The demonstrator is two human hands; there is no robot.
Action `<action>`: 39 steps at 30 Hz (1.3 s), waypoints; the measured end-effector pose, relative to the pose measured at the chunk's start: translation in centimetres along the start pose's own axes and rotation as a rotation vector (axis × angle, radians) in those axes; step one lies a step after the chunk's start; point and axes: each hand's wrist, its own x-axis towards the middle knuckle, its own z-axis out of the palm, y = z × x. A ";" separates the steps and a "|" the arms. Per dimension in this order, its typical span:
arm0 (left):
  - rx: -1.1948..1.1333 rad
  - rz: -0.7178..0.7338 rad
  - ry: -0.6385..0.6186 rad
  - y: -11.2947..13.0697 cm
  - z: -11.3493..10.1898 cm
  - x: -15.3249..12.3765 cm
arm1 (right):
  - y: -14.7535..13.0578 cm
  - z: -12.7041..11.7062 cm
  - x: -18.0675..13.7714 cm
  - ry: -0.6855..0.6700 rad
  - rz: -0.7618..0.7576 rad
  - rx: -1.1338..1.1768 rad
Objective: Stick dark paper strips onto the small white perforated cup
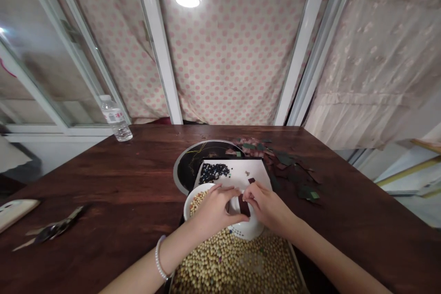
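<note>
A dark reddish-brown flat piece (244, 206) lies between my two hands, over a small white bowl (248, 231). My left hand (215, 206) grips its edge, thumb below and fingers above. My right hand (264, 200) is closed in a pinch at the piece's upper right; the fingertips hide what they hold. Under my left hand, a second white bowl (188, 204) contains tan and orange beads (197, 201). Many cream round beads (220, 262) fill the tray below my hands. Black and dark beads (212, 172) lie in the white box (243, 165) beyond.
Dark red and green scraps (287, 161) are scattered at the back right. Behind the box is a round black plate (184, 165) with a grey rim. A water bottle (117, 119) stands back left; keys (51, 229) and a phone (15, 211) lie left on the wooden table (131, 179).
</note>
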 end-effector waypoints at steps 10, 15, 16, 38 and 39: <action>0.009 0.007 0.016 -0.1 0.1 -0.1 | -1.3 -1.0 0.0 -0.040 -0.046 -0.010; -0.005 0.017 -0.033 0.1 -0.2 0.0 | -1.2 -0.2 0.1 -0.010 0.011 0.044; -0.003 0.013 -0.044 0.1 -0.3 0.0 | -1.0 0.0 0.2 0.008 0.031 0.055; -0.029 0.028 -0.067 -0.2 -0.4 0.4 | -0.8 0.4 0.4 0.071 0.161 0.219; -0.030 0.030 -0.070 -0.2 -0.5 0.4 | -0.7 0.3 0.4 0.075 0.157 0.211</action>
